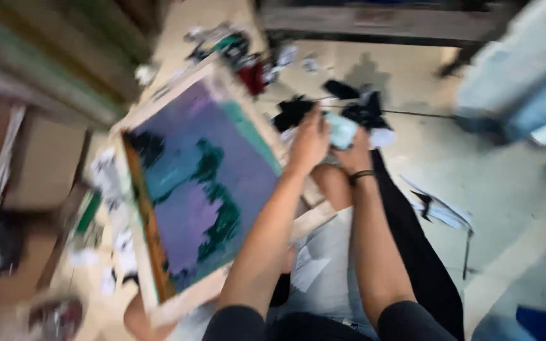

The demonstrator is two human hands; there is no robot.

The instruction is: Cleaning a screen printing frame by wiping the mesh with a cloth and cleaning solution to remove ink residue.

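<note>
The view is blurred by motion. A wooden-framed screen [197, 183] with a purple and green mesh leans tilted in front of me, over my lap. My left hand [309, 142] reaches past the frame's far right edge. My right hand [355, 151], a dark band on its wrist, is beside it. Both hands close on a pale blue-white cloth or crumpled paper [342, 129]. Black scraps [361, 110] lie just beyond the hands on the floor.
A cardboard box [42, 164] and clutter stand at the left. White paper bits [112, 208] lie along the frame's left side. Sheets of paper [440, 208] rest on the concrete floor at the right. A dark wooden bench [380, 22] runs across the top.
</note>
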